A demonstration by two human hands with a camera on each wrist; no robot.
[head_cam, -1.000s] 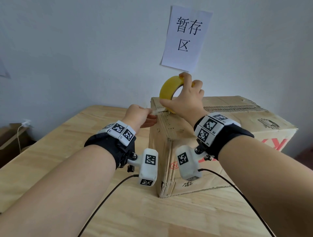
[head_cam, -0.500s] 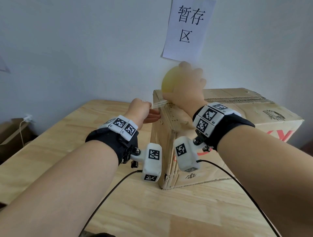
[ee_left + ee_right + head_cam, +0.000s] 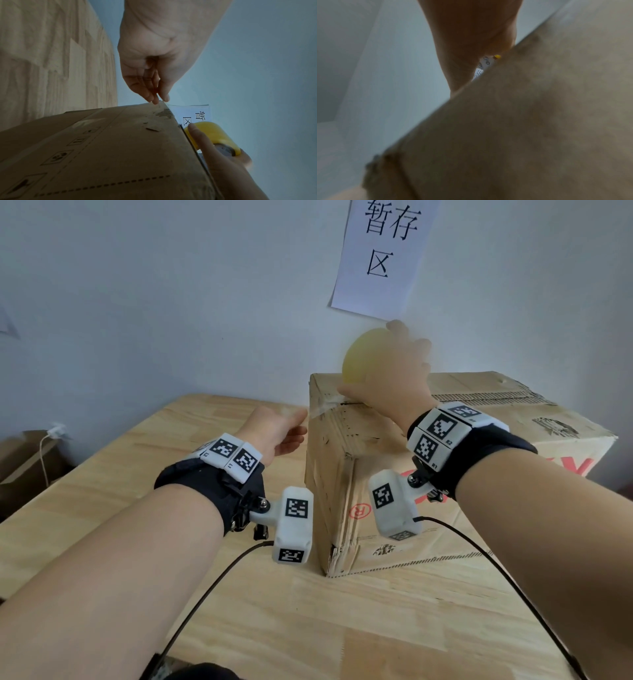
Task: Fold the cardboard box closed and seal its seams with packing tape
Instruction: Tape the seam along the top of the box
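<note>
We see closed cardboard box (image 3: 394, 481) on wooden table (image 3: 102, 501), against wall under paper sign (image 3: 383, 251). Right hand (image 3: 394, 378) grips yellow packing tape roll (image 3: 214, 134), fingers curled round it, roll resting on box top at near-left edge. Left hand (image 3: 154, 67) at box's upper left corner, straight fingertips (image 3: 155, 101) touching clear tape end (image 3: 322, 409) there.

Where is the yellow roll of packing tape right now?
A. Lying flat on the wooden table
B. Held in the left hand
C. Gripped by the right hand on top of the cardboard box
C: the right hand grips the yellow roll of packing tape atop the brown cardboard box.
</note>
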